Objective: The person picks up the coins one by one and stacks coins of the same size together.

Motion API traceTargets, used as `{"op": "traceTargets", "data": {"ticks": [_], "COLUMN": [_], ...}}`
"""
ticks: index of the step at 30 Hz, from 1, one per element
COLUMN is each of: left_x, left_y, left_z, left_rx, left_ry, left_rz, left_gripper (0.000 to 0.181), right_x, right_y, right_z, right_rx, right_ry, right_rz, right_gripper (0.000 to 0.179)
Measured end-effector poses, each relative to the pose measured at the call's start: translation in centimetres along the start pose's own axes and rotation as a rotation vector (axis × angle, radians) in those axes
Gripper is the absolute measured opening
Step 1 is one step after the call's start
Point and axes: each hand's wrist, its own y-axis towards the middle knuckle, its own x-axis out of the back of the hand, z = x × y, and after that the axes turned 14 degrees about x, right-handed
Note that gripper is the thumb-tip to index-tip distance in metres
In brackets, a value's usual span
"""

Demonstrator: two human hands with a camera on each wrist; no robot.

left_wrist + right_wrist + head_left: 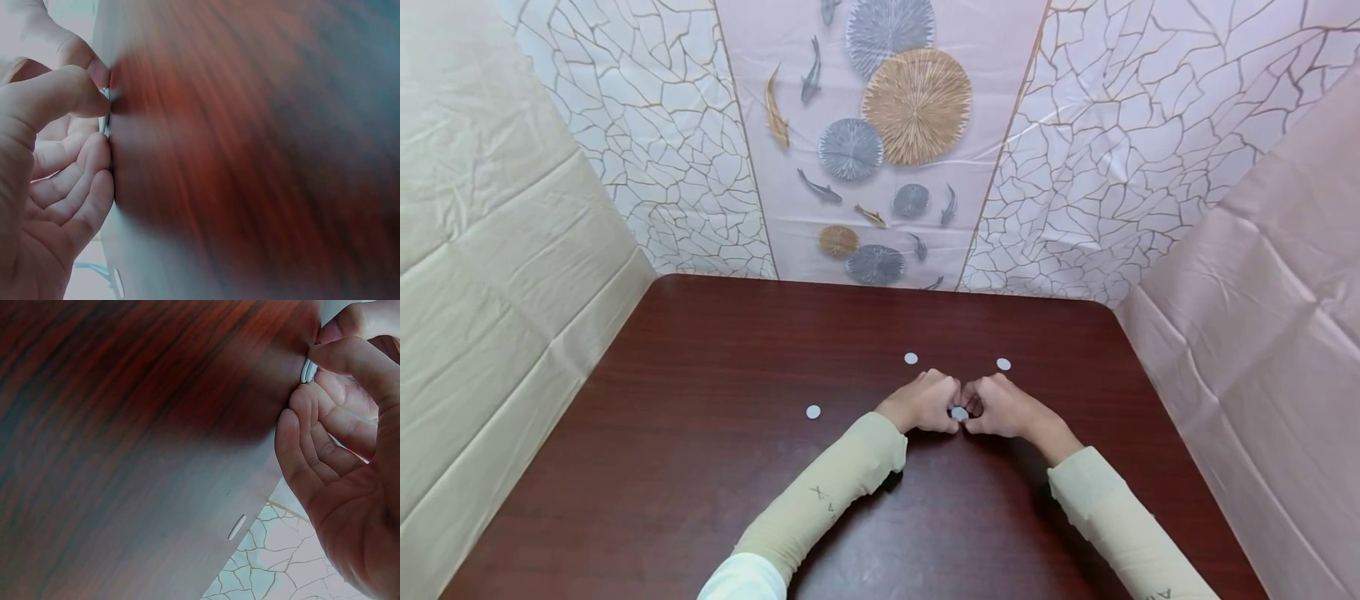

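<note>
The small, round white middle disc (959, 413) is on the dark wooden tabletop (737, 483), enclosed by two hands. The left hand (928, 402) comes from its left, the right hand (1006, 407) from its right; each curls thumb and fingers in to pinch at its rim, though how firmly they press I cannot tell. In the right wrist view its edge looks doubled; whether that is one piece or two stacked I cannot tell.

Three similar flat discs lie apart from it: a left disc (813, 412) well to its left, with the left hand and forearm in between; a far-left disc (911, 358) beyond it to the left; and a far-right disc (1003, 364) beyond it to the right, past the right hand.

Around the middle disc the tabletop shows glossy, reddish-brown streaked grain. Pale fabric sleeves (827, 492), pen-marked, reach toward it from the near side. Well beyond it hangs a creased backdrop (1045, 192) printed with gold crackle lines, fish and ribbed rounds; plain wrinkled side cloths (497, 275) flank it.
</note>
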Motion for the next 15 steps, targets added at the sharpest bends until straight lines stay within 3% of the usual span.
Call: {"op": "traceTargets", "data": {"ticks": [4, 15], "left_x": [0.06, -0.02], "left_y": [0.08, -0.05], "left_z": [0.22, 0.51], "left_rx": [-0.021, 0.003], "left_ry": [-0.021, -0.089], "left_rz": [-0.003, 0.012], "left_gripper": [0.02, 0.02], "right_x": [0.1, 0.02], "right_y": [-0.08, 0.04], "right_z": [0.06, 0.31], "right_rx": [-0.003, -0.038], "right_ry": [0.015, 0.027], "right_rz": [-0.011, 0.007], "right_gripper": [0.017, 0.016]}}
